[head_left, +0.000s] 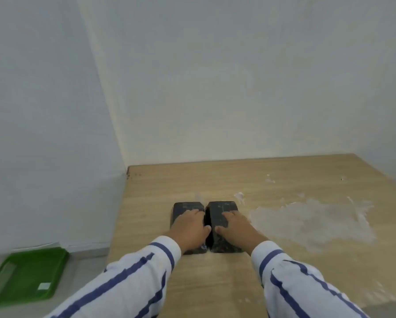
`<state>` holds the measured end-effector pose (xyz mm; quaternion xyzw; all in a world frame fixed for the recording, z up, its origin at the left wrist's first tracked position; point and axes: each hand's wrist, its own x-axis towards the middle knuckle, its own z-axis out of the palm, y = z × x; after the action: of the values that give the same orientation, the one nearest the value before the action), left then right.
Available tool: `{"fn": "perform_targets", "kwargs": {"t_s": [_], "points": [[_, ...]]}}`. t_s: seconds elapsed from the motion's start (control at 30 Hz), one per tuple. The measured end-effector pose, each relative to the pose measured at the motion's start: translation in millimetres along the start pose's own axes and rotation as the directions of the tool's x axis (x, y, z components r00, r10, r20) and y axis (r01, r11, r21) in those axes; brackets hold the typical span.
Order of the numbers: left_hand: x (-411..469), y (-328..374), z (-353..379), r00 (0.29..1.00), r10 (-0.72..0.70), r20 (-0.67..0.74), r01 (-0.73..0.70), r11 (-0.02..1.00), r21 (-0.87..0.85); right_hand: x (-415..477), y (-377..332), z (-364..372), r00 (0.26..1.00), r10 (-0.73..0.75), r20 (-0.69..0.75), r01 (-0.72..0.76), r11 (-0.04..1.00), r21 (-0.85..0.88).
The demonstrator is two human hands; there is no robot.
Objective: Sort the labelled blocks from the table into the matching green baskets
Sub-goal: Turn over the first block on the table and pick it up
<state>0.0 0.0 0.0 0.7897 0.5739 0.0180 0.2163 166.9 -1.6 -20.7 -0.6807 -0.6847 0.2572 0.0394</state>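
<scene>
Two black blocks lie side by side on the wooden table (192, 283), touching along their long sides. My left hand (190, 228) rests palm down on the left block (183, 208), fingers spread over its top. On the right block (222, 206) lies my right hand (237, 228), also palm down. The thumbs nearly meet over the seam between the blocks. Any labels on the blocks are too blurred to read. A green basket (22, 274) sits on the floor at the lower left, with a small white label inside it.
The table stands in a corner of two white walls (215, 88). White smears (311, 219) cover the tabletop to the right of the blocks. The table's left edge drops to the grey floor (82, 267) where the basket sits.
</scene>
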Motion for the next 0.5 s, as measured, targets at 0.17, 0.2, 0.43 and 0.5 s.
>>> {"fn": "perform_targets", "kwargs": {"t_s": [0.17,0.2,0.43,0.5], "points": [[24,0,26,0.991,0.048,0.121,-0.050,0.999,0.018,6,14,10,0.988,0.147,-0.055,-0.143,0.987,0.076],[29,3,30,0.989,0.050,0.136,-0.054,0.998,0.020,7,17,12,0.985,0.163,-0.065,-0.156,0.983,0.095],[50,22,50,0.985,0.053,0.166,-0.064,0.996,0.062,21,31,19,0.952,0.305,-0.002,-0.290,0.909,0.299],[50,27,56,0.981,0.046,0.189,-0.059,0.996,0.064,24,36,20,0.954,0.298,0.024,-0.286,0.889,0.357]]}}
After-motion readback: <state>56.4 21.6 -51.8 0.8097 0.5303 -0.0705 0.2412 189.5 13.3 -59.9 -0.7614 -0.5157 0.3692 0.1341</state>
